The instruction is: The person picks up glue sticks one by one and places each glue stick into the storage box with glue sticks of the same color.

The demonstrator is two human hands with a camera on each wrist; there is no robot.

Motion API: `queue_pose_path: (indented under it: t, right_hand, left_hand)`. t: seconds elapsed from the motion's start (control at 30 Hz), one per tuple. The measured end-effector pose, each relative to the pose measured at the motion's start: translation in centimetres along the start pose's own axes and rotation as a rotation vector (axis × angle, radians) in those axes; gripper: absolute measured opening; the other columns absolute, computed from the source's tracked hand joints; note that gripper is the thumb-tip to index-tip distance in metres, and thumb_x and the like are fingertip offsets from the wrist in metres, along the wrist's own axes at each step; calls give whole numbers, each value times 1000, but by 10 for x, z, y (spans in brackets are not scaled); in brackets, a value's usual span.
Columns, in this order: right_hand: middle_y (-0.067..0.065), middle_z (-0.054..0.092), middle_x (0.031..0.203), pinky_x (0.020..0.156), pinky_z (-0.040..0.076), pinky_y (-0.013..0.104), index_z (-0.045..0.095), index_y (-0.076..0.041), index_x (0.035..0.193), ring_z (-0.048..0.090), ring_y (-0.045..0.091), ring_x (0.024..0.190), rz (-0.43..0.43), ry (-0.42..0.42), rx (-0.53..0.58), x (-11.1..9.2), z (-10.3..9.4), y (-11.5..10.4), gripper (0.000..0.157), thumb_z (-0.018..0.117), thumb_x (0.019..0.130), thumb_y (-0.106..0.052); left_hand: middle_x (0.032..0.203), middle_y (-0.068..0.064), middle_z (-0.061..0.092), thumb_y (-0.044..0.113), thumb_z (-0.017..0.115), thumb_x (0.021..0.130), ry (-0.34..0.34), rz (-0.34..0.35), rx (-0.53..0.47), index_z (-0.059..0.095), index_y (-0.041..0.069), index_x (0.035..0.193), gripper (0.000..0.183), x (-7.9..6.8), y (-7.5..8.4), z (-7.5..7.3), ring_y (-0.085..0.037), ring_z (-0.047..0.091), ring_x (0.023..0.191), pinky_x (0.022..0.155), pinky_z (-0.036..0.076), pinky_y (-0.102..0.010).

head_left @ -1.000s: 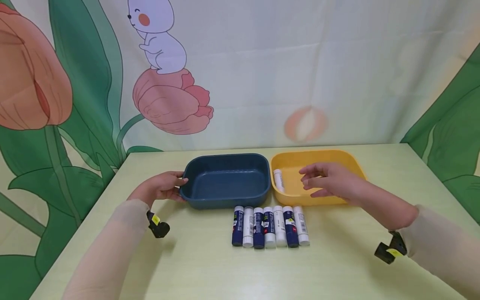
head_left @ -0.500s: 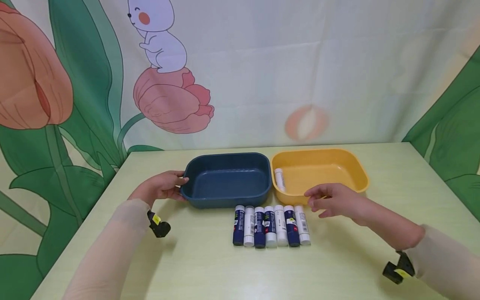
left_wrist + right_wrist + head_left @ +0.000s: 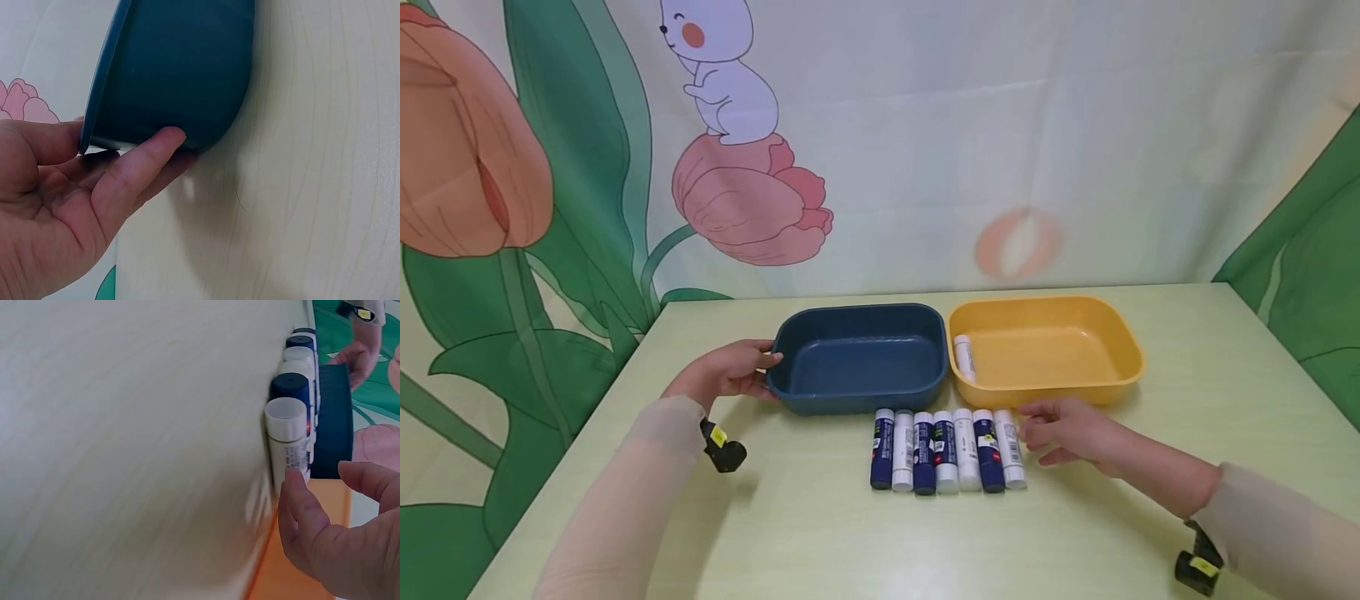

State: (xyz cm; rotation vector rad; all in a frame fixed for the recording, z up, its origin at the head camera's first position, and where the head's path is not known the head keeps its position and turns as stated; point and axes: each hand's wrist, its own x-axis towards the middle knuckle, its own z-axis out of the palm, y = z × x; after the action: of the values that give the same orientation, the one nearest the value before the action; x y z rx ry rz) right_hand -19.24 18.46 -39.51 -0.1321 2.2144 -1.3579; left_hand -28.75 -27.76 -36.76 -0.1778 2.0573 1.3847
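At the left end of the dark blue tray (image 3: pixel 857 402), my left hand (image 3: pixel 736 369) grips the wall, thumb over the rim; fingers (image 3: pixel 140 165) lie against its outside in the left wrist view. My right hand (image 3: pixel 1070 435) is beside the right end of a row of glue sticks. Its fingertips are at the outermost white glue stick (image 3: pixel 1011 450), with thumb and fingers apart; whether they touch it I cannot tell. In the right wrist view that white glue stick (image 3: pixel 286 428) is nearest the hand. Navy glue sticks, such as this navy one (image 3: pixel 988 452), lie among white ones.
A yellow tray (image 3: pixel 1048 397) stands directly right of the blue one, with one white glue stick (image 3: pixel 965 358) at its left end. The pale wooden table (image 3: pixel 820 533) reaches back to a printed curtain (image 3: pixel 887 183) with flowers and a white animal.
My right hand has come out from over the yellow tray, toward me and down, to the right end of the row. My left hand has kept its grip on the blue tray.
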Motion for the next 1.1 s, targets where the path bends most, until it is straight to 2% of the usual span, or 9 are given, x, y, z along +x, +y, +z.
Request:
queue_pose_path:
  t: [0.2,0.4,0.67,0.83,0.93,1.1]
  right_hand:
    - [10,59,107,87,65,39,38,17,147,62,16,92,51,20,-17,9,5,2,63,65,97,-11]
    - [14,58,111,85,65,37,40,16,146,62,19,94,76,26,-19,15,7,1,62,67,97,-11]
    - [18,60,115,86,64,37,40,18,145,62,22,98,99,41,-41,15,10,-2,64,68,96,-12]
    - [13,62,104,83,64,36,44,17,144,60,22,95,107,65,-103,14,13,-6,64,71,95,-13]
    - [13,62,103,78,64,34,48,16,140,59,21,92,101,66,-137,14,15,-7,58,70,94,-12]
    - [20,68,111,75,65,35,56,14,131,64,19,90,94,59,-138,16,19,-9,44,67,94,-8]
  left_hand:
    - [162,-32,28,15,31,113,12,-6,10,4,0,164,59,1,1,1,-23,65,102,103,56,-46]
    - [160,-32,30,16,31,113,10,-2,8,5,1,164,59,3,0,0,-18,66,94,102,57,-45]
    - [162,-32,27,16,32,113,-2,-1,2,2,0,164,61,5,-1,0,-19,66,96,104,54,-47]
    - [163,-32,26,16,31,113,-4,1,2,2,0,164,61,5,0,0,-19,66,96,103,55,-46]
    - [163,-32,26,16,31,113,-5,-4,-3,1,1,164,61,5,0,0,-19,66,95,103,55,-46]
    - [163,-32,25,15,31,113,-1,-8,-7,0,0,163,61,3,0,0,-20,66,96,105,52,-48]
